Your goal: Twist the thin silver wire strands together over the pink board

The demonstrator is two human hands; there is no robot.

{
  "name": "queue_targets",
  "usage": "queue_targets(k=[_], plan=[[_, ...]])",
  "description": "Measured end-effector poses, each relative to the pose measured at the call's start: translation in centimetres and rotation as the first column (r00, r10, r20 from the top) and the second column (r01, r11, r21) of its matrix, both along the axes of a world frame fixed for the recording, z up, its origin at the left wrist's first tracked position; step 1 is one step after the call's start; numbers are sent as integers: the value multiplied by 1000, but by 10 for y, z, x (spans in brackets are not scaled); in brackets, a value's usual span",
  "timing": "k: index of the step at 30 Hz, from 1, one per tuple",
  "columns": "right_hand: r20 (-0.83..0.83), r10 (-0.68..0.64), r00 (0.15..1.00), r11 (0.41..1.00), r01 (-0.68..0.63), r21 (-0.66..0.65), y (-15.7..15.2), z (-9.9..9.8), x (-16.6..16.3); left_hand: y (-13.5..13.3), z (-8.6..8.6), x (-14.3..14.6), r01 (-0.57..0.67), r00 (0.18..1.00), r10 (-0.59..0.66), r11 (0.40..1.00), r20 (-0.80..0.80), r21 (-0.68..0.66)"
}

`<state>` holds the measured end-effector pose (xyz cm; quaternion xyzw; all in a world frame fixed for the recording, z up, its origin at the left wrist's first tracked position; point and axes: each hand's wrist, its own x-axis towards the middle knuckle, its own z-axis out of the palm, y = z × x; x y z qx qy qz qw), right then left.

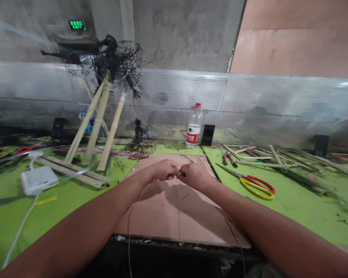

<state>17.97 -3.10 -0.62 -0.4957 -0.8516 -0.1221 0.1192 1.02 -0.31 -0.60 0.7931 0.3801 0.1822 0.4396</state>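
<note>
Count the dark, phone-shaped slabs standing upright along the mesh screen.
3: a middle slab, just right of the red-capped bottle; a left slab, left of the bamboo poles; and a blurrier right slab. Others may be hidden.

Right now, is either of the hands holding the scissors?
No, the scissors lie on the green tabletop, apart from the left hand and right hand.

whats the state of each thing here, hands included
Left hand: closed on the wire
Right hand: closed on the wire
Wire: strand hanging in a curve
Scissors: lying flat, blades together
Bottle: upright, red cap on
Phone: upright
Exit sign: lit
Bamboo poles: standing, tilted
</note>
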Motion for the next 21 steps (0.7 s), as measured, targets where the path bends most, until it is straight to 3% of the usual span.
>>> queue_targets(k=[7, 9, 11, 13, 14, 16, 19, 21], plan=[[-40, -114, 993, 993, 115, 25, 0, -2, -7, -3, 6, 4, -49, 999, 49, 998, 19, 32], [-151, -125, 981, 986, 105, -131, 1, -3, -5, -3, 6, 5, -68, 997, 66, 995, 28, 72], [-319, -146, 936, 900, -8, -435, 3, -5, -2, -4, 5, 6, -61, 998, 59, 990, 14, 124], [-489, -203, 848, 713, -214, -668, 6, -6, 3, -5, 3, 8, -36, 999, 39, 986, -13, 163], [-553, -236, 799, 629, -308, -714, 8, -7, 6, -6, 3, 8, -28, 999, 33, 984, -25, 175], [-629, -288, 722, 526, -429, -734, 11, -8, 11, -7, 3, 9, -22, 999, 29, 981, -38, 191], [-658, -330, 677, 449, -500, -741, 17, -9, 16, -10, 4, 8, -17, 998, 28, 982, -54, 190], [-669, -335, 663, 442, -517, -733, 19, -8, 19, -12, 6, 6, -32, 997, 44, 979, -57, 199]])
